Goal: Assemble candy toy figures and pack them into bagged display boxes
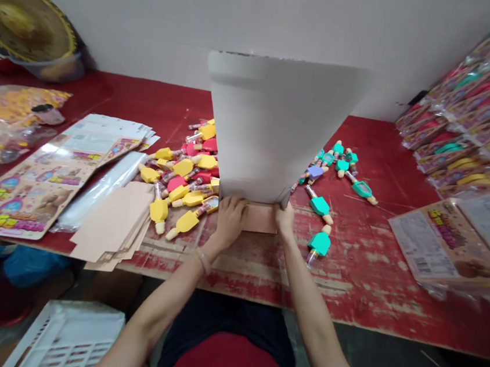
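Observation:
A cardboard box (272,128) stands in front of me with a tall white panel raised and a brown inner face (261,217) low at its front. My left hand (230,220) grips its lower left side, fingers bent over the edge. At the lower right corner, my right hand (284,218) pinches the card near a folded flap. Left of the box lies a heap of yellow and red popsicle-shaped toys (191,198) with clear tubes. Teal ones (320,241) are scattered to its right, with a purple one (315,172) among them. The panel hides whatever is behind it.
Brown card inserts (112,222), a clear plastic sleeve (104,192) and printed cards (28,201) lie at left, beside a bag of yellow pieces (7,117). Wrapped packs (474,126) are stacked at right. A white crate (76,329) stands below the red table's (346,299) front edge.

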{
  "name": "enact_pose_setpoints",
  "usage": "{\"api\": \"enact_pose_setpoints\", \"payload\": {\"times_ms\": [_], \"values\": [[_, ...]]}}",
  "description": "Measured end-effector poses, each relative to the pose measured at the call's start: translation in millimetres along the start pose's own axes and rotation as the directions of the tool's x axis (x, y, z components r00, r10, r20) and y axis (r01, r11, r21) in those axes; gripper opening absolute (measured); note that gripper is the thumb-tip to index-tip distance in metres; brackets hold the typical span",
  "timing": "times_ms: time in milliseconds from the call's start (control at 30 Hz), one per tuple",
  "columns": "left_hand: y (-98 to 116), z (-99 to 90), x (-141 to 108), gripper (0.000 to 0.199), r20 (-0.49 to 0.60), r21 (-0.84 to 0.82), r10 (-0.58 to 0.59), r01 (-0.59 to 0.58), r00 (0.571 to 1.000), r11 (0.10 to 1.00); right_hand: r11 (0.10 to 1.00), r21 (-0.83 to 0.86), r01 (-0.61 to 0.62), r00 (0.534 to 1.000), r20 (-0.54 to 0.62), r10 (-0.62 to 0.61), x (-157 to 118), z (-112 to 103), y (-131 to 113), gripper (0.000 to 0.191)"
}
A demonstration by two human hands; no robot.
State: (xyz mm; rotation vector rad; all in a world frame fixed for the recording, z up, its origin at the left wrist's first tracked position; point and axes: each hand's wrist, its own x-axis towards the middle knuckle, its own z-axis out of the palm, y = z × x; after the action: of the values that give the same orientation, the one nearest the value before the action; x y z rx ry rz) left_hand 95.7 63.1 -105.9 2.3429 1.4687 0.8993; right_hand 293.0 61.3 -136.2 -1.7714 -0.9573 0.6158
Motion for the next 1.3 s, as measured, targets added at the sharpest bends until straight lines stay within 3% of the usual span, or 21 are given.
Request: {"api": "enact_pose_setpoints", "payload": {"times_ms": [67, 167, 300, 367, 500, 600, 700, 767, 800, 867, 933, 1000, 1100, 1167, 1300], "values": [[4.1, 9.4, 4.5, 0.027, 0.177, 0.065, 0.067, -0.079, 0.982, 0.995, 0.999, -0.025, 0.022, 0.999, 0.043, -0.021, -1.9, -11.9, 2.5, 0.038], [1.4, 23.3, 6.2, 0.025, 0.237, 0.074, 0.066, -0.085, 0.969, 0.994, 0.994, -0.103, 0.022, 0.998, 0.067, -0.015, 1.8, -52.0, 9.4, 0.041], [1.4, 35.9, -6.2, 0.05, 0.24, 0.141, 0.055, -0.091, 0.969, 0.986, 0.951, -0.298, -0.077, 0.984, -0.176, 0.024, 24.4, -111.9, 19.1, 0.057], [6.0, 38.7, -8.6, 0.057, 0.267, 0.203, 0.03, -0.087, 0.963, 0.975, 0.911, -0.391, -0.13, 0.969, -0.245, 0.033, 37.8, -125.0, 21.1, 0.067], [17.1, 41.8, -3.2, 0.048, 0.291, 0.216, 0.029, -0.095, 0.956, 0.972, 0.853, -0.506, -0.126, 0.985, -0.164, 0.049, 49.4, -129.7, 10.8, 0.062], [22.1, 48.6, -5.0, 0.042, 0.288, 0.163, 0.095, -0.146, 0.953, 0.976, 0.84, -0.539, -0.057, 0.994, -0.113, -0.005, 32.2, -153.4, -11.9, 0.054], [24.6, 59.5, -14.3, 0.049, 0.285, 0.113, 0.124, -0.162, 0.95, 0.98, 0.87, -0.488, 0.074, 0.982, -0.115, -0.148, -10.6, -194.5, -49.3, 0.047], [25.3, 66.0, -20.9, 0.063, 0.282, 0.097, 0.132, -0.165, 0.95, 0.982, 0.903, -0.413, 0.12, 0.985, -0.063, -0.16, -44.2, -207.4, -79.7, 0.046], [25.2, 68.7, -23.9, 0.069, 0.281, 0.092, 0.149, -0.181, 0.948, 0.979, 0.912, -0.384, 0.145, 0.986, -0.016, -0.163, -58.9, -204.0, -94.1, 0.045], [24.1, 73.5, -28.5, 0.071, 0.279, 0.086, 0.191, -0.222, 0.941, 0.971, 0.901, -0.357, 0.245, 0.969, 0.115, -0.218, -78.4, -175.3, -116.4, 0.042], [22.3, 77.8, -31.4, 0.068, 0.278, 0.094, 0.194, -0.228, 0.941, 0.969, 0.833, -0.399, 0.384, 0.914, 0.293, -0.281, -82.4, -125.0, -128.3, 0.04], [20.5, 82.0, -32.8, 0.068, 0.283, 0.107, 0.172, -0.209, 0.944, 0.972, 0.691, -0.535, 0.486, 0.858, 0.444, -0.26, -74.7, -69.3, -132.1, 0.038], [19.5, 86.7, -32.5, 0.07, 0.295, 0.114, 0.14, -0.18, 0.945, 0.977, 0.568, -0.631, 0.528, 0.836, 0.504, -0.218, -58.6, -7.9, -132.7, 0.036], [20.5, 87.6, -31.3, 0.068, 0.297, 0.113, 0.121, -0.16, 0.947, 0.981, 0.516, -0.66, 0.546, 0.825, 0.529, -0.196, -51.8, 11.0, -135.0, 0.037], [24.7, 83.4, -30.0, 0.063, 0.271, 0.044, 0.129, -0.146, 0.954, 0.988, 0.419, -0.689, 0.592, 0.792, 0.594, -0.143, -39.7, 22.8, -152.5, 0.042]]}}
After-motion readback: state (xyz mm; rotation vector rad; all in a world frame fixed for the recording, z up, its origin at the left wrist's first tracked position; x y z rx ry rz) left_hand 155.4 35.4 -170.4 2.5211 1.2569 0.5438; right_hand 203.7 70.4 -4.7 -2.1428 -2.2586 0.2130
